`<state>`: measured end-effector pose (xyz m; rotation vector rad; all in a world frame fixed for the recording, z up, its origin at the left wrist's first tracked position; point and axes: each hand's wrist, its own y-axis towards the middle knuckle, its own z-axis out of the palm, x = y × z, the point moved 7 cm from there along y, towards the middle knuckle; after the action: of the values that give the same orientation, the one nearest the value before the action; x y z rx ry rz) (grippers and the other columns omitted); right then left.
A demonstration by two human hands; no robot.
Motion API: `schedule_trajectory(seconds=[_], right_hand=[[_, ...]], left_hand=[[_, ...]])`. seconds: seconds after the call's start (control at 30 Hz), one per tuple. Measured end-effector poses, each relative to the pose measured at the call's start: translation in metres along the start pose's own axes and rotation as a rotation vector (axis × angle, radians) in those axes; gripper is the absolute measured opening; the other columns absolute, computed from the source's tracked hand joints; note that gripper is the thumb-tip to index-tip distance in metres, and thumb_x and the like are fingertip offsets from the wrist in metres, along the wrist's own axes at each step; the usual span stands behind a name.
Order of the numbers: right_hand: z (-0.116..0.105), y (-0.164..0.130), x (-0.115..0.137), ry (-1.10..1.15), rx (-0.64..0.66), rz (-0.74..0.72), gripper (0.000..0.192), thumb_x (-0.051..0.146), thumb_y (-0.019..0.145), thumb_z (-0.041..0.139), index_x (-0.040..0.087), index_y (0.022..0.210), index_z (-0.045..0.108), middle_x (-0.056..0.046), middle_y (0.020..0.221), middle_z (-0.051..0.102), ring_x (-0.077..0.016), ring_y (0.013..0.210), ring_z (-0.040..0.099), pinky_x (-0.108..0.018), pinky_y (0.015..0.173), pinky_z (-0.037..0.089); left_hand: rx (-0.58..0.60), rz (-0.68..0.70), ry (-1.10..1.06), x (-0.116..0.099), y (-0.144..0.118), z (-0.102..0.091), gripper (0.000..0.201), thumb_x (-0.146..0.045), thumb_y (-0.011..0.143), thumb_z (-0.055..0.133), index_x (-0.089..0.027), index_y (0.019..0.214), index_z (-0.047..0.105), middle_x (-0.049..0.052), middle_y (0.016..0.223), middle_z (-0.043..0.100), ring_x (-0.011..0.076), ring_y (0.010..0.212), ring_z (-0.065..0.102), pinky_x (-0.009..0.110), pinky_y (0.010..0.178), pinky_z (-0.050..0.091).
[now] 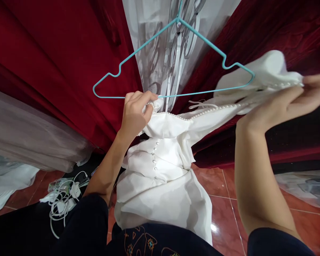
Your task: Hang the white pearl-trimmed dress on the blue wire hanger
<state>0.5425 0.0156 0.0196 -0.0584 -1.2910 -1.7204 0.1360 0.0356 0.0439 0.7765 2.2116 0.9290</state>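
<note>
A white dress (162, 156) with pearl-trimmed edges and a row of small covered buttons hangs down in front of me. Above it is a light blue hanger (202, 35), its lower bar running just behind my left hand. My left hand (138, 106) is closed on the dress's top edge, at the bar. Out to the right, my right hand (290, 99) grips a pearl-edged sleeve (266, 71) and stretches it sideways; its fingertips are partly hidden by the cloth. The sleeve overlaps the hanger's right end.
Dark red curtains (56, 53) hang on both sides, with a white ornate metal frame (176, 57) between them. White cables and adapters (64, 199) lie low on the left. Red tiles (221, 209) cover the floor. Pale fabric (10, 181) reaches the floor at left.
</note>
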Motion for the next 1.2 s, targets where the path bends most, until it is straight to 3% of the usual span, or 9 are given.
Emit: schedule_trajectory(seconds=[0.13,0.33,0.43,0.53,0.73,0.83,0.93,1.03,1.2], right_hand=[[-0.019,-0.029,0.047,0.054,0.114,-0.238,0.011,0.032,0.098,0.073,0.03,0.106,0.08,0.001,0.1,0.068,-0.0204,0.096,0.064,-0.054,0.095,0.049],[0.038,-0.072,0.123,0.158,0.434,-0.524,0.032,0.022,0.102,0.059,0.03,0.123,0.082,-0.006,0.094,0.077,-0.0211,0.088,0.072,-0.043,0.075,0.056],[0.077,-0.092,0.12,0.094,0.77,-0.364,0.032,0.023,0.105,0.057,0.027,0.131,0.077,-0.009,0.115,0.08,-0.0235,0.108,0.077,-0.045,0.093,0.062],[0.093,-0.11,0.103,0.035,0.954,-0.2,0.027,0.036,0.109,0.056,0.023,0.117,0.078,-0.007,0.105,0.079,-0.0198,0.097,0.075,-0.04,0.089,0.061],[0.084,-0.115,0.095,0.045,0.889,-0.16,0.028,0.042,0.109,0.056,0.023,0.108,0.077,-0.006,0.096,0.075,-0.0182,0.09,0.07,-0.036,0.083,0.057],[0.083,-0.112,0.101,0.073,0.865,-0.153,0.025,0.04,0.109,0.058,0.024,0.108,0.077,-0.005,0.097,0.075,-0.0185,0.091,0.07,-0.037,0.084,0.057],[0.085,-0.113,0.108,0.111,0.848,-0.16,0.02,0.036,0.108,0.06,0.024,0.107,0.077,-0.003,0.097,0.076,-0.0165,0.09,0.071,-0.035,0.083,0.056],[0.087,-0.116,0.109,0.131,0.846,-0.159,0.019,0.034,0.107,0.061,0.023,0.107,0.077,-0.003,0.098,0.077,-0.0157,0.09,0.072,-0.034,0.082,0.056],[0.087,-0.111,0.097,0.064,0.854,-0.126,0.022,0.037,0.107,0.061,0.024,0.108,0.078,-0.006,0.099,0.076,-0.0185,0.094,0.071,-0.037,0.085,0.058]], left_hand=[[-0.004,0.023,0.004,0.003,-0.001,0.006,0.03,-0.003,0.09,0.054,-0.024,0.104,0.069,-0.001,0.115,0.082,0.0232,0.099,0.072,0.044,0.104,0.046],[0.021,-0.03,0.005,0.003,0.001,0.011,0.027,-0.005,0.088,0.054,-0.024,0.101,0.068,0.0,0.114,0.081,0.0241,0.101,0.072,0.045,0.104,0.047],[0.003,-0.021,-0.007,0.0,0.001,0.007,0.023,-0.007,0.09,0.055,-0.023,0.099,0.068,0.0,0.111,0.082,0.0227,0.098,0.072,0.043,0.101,0.047],[-0.003,0.001,-0.012,-0.001,0.0,0.003,0.019,-0.009,0.09,0.055,-0.022,0.095,0.067,-0.001,0.106,0.082,0.0204,0.092,0.072,0.041,0.098,0.047],[-0.102,0.142,-0.053,-0.011,-0.009,0.0,0.028,-0.004,0.09,0.05,-0.023,0.102,0.067,0.0,0.117,0.083,0.0198,0.109,0.076,0.041,0.107,0.049],[-0.31,0.193,-0.042,-0.011,-0.029,-0.017,0.031,-0.008,0.09,0.052,-0.024,0.112,0.066,0.005,0.127,0.077,0.0234,0.121,0.072,0.044,0.111,0.051],[-0.562,0.049,-0.057,0.017,-0.056,-0.041,0.031,-0.016,0.081,0.065,-0.023,0.111,0.063,0.005,0.106,0.069,0.0221,0.099,0.069,0.037,0.088,0.056],[-0.574,-0.279,-0.19,0.068,-0.069,-0.054,0.04,-0.011,0.075,0.062,-0.022,0.112,0.054,-0.002,0.086,0.056,0.0143,0.072,0.057,0.027,0.067,0.046],[-0.799,-0.637,-0.281,0.135,-0.057,-0.097,0.036,0.01,0.084,0.048,-0.019,0.107,0.049,-0.003,0.084,0.047,0.0098,0.076,0.049,0.022,0.073,0.045]])
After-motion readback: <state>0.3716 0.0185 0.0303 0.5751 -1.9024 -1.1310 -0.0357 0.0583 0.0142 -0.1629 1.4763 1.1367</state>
